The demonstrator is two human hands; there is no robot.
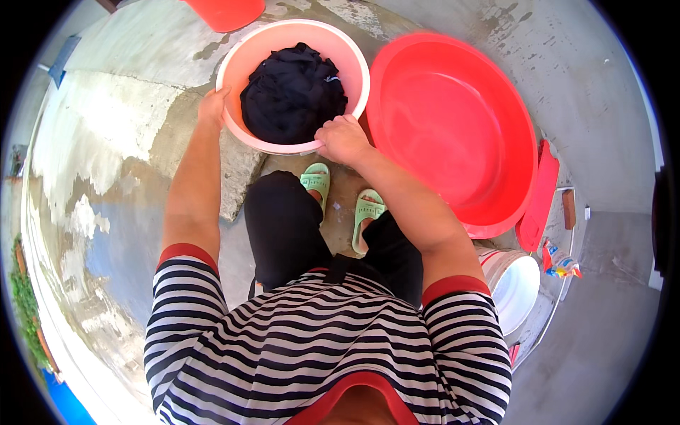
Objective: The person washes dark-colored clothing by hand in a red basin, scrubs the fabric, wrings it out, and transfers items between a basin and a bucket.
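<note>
A pink plastic basin [294, 147] with a pale rim is in front of me at the top centre. Dark, bunched-up cloth [292, 95] lies inside it, with a small white patch showing near its right side. My left hand [213, 108] grips the basin's left rim. On the lower right part of the same rim, my right hand [342, 139] is closed over the edge. A large red plastic tub [441, 122] stands just to the right of the basin, and no cloth shows in it.
A red bucket [226, 11] stands beyond the basin. At the right are a red plastic board [538, 199], a white bucket [512, 292] and a colourful plastic packet [559, 261]. A rough concrete edge [239, 180] lies below the basin, left of my feet.
</note>
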